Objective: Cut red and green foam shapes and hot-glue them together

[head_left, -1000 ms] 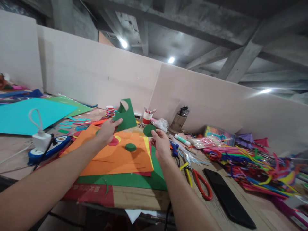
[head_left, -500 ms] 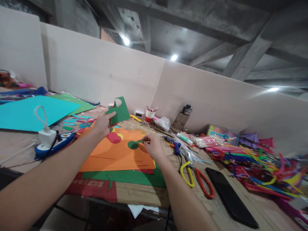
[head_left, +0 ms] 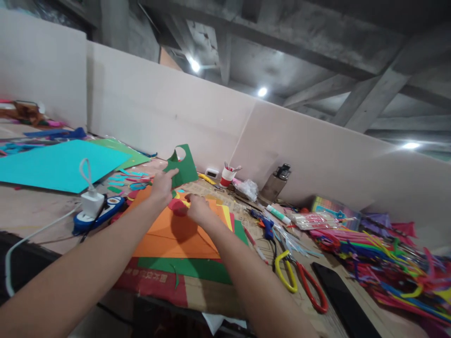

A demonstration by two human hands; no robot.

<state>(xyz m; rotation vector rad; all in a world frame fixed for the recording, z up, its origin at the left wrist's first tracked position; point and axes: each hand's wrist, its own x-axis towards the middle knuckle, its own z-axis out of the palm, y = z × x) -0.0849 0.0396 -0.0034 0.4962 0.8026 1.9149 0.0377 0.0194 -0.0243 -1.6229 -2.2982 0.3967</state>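
Note:
My left hand pinches a piece of green paper that has a round hole cut near its top. The paper is held up above the table. My right hand is low over a stack of orange paper, its fingers curled beside a red paper circle. A bit of yellow paper shows by its fingertips; whatever they hold is hidden. Green paper sticks out beneath the orange sheets.
Scissors with a yellow and a red handle, a black phone, a glue gun and a glue stick lie on the right. A power strip and a turquoise sheet are at left. A paper cup and bottle stand behind.
My right hand has moved left and away from me, toward the red circle. The green paper circle at its fingers is out of sight now. My left hand still holds up the green paper.

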